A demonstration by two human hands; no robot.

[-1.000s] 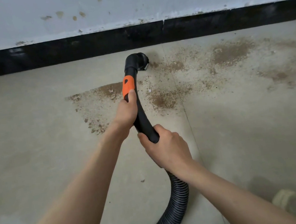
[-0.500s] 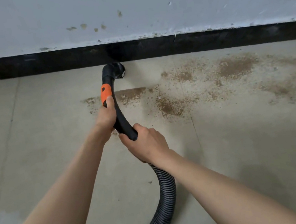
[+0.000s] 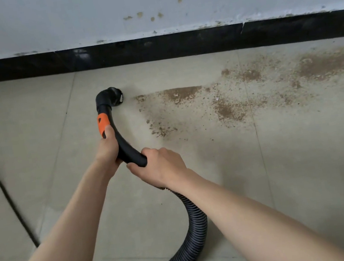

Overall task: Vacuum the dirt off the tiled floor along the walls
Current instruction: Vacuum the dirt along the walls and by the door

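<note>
Both hands form the grip on the vacuum's rigid black handle tube (image 3: pixel 124 146). Left hand (image 3: pixel 107 150) wraps the tube just below the orange collar (image 3: pixel 103 125), thumb lying up toward the collar. Right hand (image 3: pixel 160 165) clasps the tube's lower end, where the ribbed hose (image 3: pixel 197 227) joins it. Neither hand is free.

Largest in view, the tiled floor (image 3: pixel 306 166) runs up to a black skirting board (image 3: pixel 176 44) below a pale wall (image 3: pixel 60 17) marked with small brown spots. The floor to the left of the nozzle and near the person shows no visible dirt.

The dirt (image 3: pixel 250 91) lies in a broad brown scatter to the right of the nozzle, reaching toward the right edge of the view, near the skirting but mostly not touching it. Its left margin has straight edges, consistent with a suction pass.

The hose curves from the right hand down out of the lower edge of the view. A thin dark cable (image 3: pixel 4 195) crosses the floor at far left.

The nozzle (image 3: pixel 114 96) sits on or just above the floor, just beside the dirt's left margin, its opening turned right toward the dirt.

Judgement: the task is partly done. Most of the visible scatter remains to be vacuumed, working rightward along the wall.
</note>
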